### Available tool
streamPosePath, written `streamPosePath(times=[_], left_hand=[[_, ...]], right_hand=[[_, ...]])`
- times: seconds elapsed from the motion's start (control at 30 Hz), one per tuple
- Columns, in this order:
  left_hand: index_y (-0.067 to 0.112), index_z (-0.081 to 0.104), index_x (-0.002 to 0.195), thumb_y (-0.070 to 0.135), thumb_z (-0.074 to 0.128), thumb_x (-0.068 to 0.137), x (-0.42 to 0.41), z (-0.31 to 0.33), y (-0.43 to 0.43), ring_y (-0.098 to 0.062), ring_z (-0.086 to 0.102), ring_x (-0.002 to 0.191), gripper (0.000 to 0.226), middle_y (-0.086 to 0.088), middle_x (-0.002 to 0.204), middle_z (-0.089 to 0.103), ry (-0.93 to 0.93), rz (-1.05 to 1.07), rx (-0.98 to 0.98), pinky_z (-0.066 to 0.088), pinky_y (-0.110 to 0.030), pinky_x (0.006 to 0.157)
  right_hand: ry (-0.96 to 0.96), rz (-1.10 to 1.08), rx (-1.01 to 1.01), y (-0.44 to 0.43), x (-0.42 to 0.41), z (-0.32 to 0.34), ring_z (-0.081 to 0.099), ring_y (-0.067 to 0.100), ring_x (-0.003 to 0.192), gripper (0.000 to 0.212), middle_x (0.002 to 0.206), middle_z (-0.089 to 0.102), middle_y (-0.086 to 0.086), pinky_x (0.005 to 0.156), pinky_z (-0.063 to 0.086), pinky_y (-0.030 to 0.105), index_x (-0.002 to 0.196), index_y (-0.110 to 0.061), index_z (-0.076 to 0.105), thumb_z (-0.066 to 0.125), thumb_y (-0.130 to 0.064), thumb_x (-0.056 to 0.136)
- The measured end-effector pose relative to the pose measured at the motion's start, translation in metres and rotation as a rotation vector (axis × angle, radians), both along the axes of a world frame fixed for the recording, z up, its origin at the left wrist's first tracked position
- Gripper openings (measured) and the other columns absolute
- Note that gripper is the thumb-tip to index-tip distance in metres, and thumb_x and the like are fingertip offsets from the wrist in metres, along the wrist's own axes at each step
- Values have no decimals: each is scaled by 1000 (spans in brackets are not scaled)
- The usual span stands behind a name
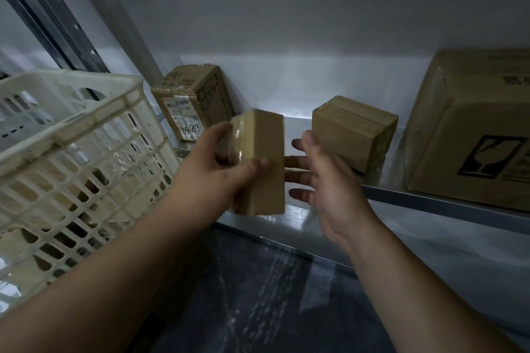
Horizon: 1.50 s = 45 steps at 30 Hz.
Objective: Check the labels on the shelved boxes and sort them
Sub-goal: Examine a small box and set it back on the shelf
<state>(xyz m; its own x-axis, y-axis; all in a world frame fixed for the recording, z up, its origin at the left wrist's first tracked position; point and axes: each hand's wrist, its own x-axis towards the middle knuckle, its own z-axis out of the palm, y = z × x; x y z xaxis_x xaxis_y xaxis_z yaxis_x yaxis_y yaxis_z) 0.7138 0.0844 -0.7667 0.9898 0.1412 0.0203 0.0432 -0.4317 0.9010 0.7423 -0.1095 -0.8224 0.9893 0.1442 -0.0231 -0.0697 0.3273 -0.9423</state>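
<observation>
Big carton (470, 129) far right of the held box (263, 160), white crate (71, 129) left of it, labelled box (192, 100) behind-left, taped box (354, 132) behind-right. Left hand (212, 169) grips held box's left side, thumb across front; right hand (329, 183) spread just right of it, contact unclear.

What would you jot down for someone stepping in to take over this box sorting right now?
Left hand: grips a small taped box, lifted in front of the shelf.
Right hand: open, fingers spread beside that box; contact unclear.
On the shelf: a labelled box at the back left, a plain small box in the middle, a large box with a fragile mark at the right.
White crate stands at the left; its contents are unclear.
Done: one box picked up.
Left: no label shows on the held box, so turn it, read it and sort it, then check the three boxes on the shelf.
</observation>
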Motion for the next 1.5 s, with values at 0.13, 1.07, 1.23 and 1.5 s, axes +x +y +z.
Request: streamPosePath(times=[0.13,1.07,1.23,1.5], left_hand=[[27,60,144,55,83,73,3,7,-4,-25,82,92,80,-13,123,77,147,45,-394,64,-32,67],[17,74,126,33,58,111,21,-6,26,-34,80,103,27,-12,114,82,235,138,-455,63,-47,85],[14,77,124,26,64,107,17,-2,28,-32,81,102,23,-11,114,82,195,80,-421,66,-42,82],[37,79,117,45,89,79,10,31,46,3,76,94,41,25,101,79,200,-382,525,60,-18,81]], right_hand=[[123,81,49,1,2,-5,78,27,116,75,122,81,5,112,54,61,133,-30,72,66,-80,77],[45,107,78,15,-3,-3,75,27,121,43,121,80,-3,101,61,63,136,-32,68,66,-49,96],[39,79,40,13,-1,-3,75,24,119,43,125,79,-3,102,62,59,136,-34,67,69,-49,96],[-287,202,-449,-6,10,-18,53,-1,139,103,150,57,-24,110,50,32,158,-60,39,98,-29,80]])
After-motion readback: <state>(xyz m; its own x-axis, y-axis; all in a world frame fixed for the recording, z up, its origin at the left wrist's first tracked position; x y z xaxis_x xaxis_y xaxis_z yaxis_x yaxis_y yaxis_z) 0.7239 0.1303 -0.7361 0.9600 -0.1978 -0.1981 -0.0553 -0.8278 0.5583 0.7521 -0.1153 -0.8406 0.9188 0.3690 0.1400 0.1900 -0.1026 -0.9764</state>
